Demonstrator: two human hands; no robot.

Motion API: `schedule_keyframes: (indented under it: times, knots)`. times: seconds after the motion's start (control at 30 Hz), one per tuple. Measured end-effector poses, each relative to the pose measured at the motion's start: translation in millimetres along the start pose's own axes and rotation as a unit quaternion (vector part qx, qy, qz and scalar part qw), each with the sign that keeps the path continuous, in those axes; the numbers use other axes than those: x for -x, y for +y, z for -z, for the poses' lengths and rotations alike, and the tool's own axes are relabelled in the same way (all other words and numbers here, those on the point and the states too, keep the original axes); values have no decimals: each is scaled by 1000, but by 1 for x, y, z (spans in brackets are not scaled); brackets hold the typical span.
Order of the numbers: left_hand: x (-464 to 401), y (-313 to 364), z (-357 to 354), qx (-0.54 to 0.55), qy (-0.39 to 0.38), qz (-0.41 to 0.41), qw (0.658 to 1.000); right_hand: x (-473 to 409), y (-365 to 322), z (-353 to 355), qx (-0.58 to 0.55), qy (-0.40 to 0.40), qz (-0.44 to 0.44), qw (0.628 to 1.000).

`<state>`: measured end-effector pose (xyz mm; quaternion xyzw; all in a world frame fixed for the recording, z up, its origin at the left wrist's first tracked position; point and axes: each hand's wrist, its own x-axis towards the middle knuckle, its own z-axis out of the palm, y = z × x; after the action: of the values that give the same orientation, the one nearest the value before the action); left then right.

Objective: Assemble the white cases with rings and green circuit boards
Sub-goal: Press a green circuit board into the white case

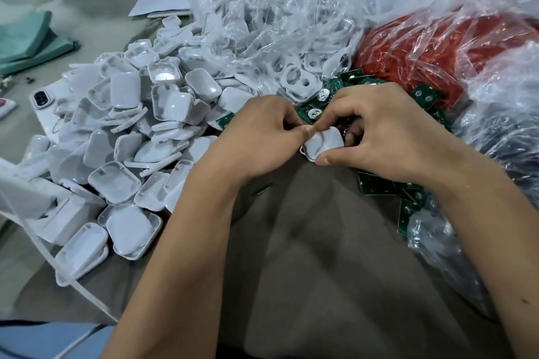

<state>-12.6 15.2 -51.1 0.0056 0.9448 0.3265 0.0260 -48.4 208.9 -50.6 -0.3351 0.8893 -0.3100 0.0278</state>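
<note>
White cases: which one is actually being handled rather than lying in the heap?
The white case pinched between the left hand and right hand, at centre; all the others lie loose in the pile to the left.

Both hands meet over a grey cloth-covered bench (306,242). The right hand (388,131) grips a white case (323,144) between thumb and curled fingers (344,109); the left hand (259,131) pinches its near edge. Green boards (313,112) lie just beyond the fingertips, a heap of white cases (131,131) to their left, a red-filled plastic bag (423,52) beyond the right hand.
</note>
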Motion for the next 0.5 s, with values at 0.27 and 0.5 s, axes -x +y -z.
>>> schedule_keyframes:
  times: [0.27, 0.5]
  knots:
    - [-3, -5, -9, 132, 21, 42, 990, -1, 4, 4, 7, -24, 19, 1000]
    - [-6, -9, -12, 224, 27, 89, 970, -2, 10, 3, -7, -24, 37, 999]
